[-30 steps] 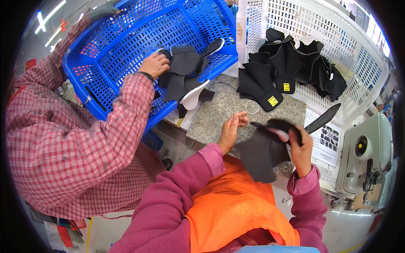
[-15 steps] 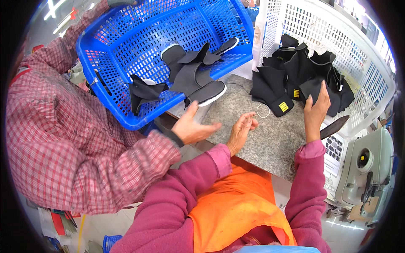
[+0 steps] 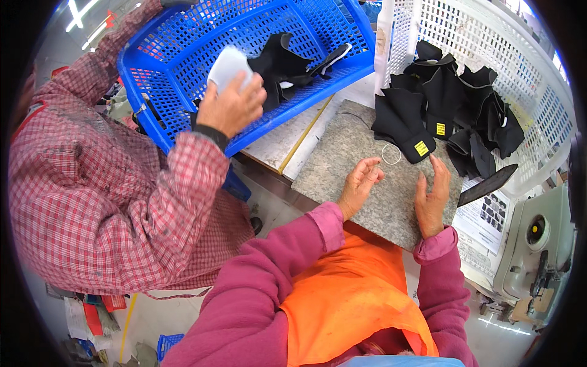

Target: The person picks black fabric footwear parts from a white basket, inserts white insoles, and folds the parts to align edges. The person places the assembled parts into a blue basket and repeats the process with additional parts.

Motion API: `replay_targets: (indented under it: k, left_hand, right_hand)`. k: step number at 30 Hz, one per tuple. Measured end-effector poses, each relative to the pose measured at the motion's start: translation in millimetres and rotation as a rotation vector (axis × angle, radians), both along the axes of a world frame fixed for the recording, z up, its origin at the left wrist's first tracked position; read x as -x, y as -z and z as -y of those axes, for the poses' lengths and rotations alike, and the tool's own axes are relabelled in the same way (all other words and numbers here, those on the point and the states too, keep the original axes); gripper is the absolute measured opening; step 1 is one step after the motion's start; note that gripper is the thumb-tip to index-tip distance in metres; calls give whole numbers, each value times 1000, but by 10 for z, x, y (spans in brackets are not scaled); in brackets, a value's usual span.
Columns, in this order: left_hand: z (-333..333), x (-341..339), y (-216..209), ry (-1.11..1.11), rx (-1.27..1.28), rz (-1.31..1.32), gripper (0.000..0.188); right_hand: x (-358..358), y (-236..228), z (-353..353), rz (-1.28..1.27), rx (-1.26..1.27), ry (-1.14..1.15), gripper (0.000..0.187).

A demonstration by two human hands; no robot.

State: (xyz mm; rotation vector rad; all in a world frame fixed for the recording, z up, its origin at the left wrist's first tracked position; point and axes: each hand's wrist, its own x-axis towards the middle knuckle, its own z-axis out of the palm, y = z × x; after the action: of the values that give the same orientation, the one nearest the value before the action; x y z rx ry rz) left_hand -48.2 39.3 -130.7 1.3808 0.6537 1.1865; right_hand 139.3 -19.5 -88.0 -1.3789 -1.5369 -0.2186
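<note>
My left hand (image 3: 361, 186) is over the near part of the grey stone-patterned slab, its fingers curled in toward the thumb. A thin white ring (image 3: 391, 154), like a rubber band, lies right by its fingertips; whether they grip anything is hidden. My right hand (image 3: 434, 196) holds nothing, thumb and fingers apart, just short of a black fabric piece (image 3: 400, 122) with a yellow label. Behind that piece lies a second labelled black fabric piece (image 3: 439, 101), and several more like it spill from the white basket.
The slab (image 3: 342, 153) lies on a table between a blue basket (image 3: 183, 79) and a white basket (image 3: 526, 79). A co-worker's hand (image 3: 235, 107) holds a white-faced pad over the blue basket. A dark blade-like strip (image 3: 489, 185) and a grey-green machine (image 3: 532, 238) are at the right.
My right hand has drawn back toward me from the black pieces and let them be. The co-worker's hand has moved from beside my left hand to the blue basket and picked up a pad.
</note>
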Motion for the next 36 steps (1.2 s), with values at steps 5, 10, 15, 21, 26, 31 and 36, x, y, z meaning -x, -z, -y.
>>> replay_targets:
  k: [5, 10, 15, 21, 26, 31, 36]
  left_hand:
    - [-65, -65, 175, 40, 48, 115, 32]
    - [-193, -136, 380, 101, -8, 106, 30]
    - [-254, -176, 470, 115, 3, 115, 28]
    - [-290, -195, 475, 123, -7, 108, 29]
    - [-300, -213, 452, 88, 9, 154, 23]
    - [-74, -118, 139, 3, -36, 6, 20]
    - [579, 497, -628, -74, -853, 15, 24]
  right_hand:
    - [31, -179, 31, -15, 56, 10, 45]
    - [128, -400, 161, -113, 57, -40, 37]
    - [262, -333, 354, -9, 78, -155, 35]
    - [383, -231, 458, -59, 163, -184, 31]
    - [433, -165, 473, -125, 172, -177, 27]
    - [395, -118, 560, -220, 152, -251, 28]
    - [373, -172, 439, -242, 124, -255, 31]
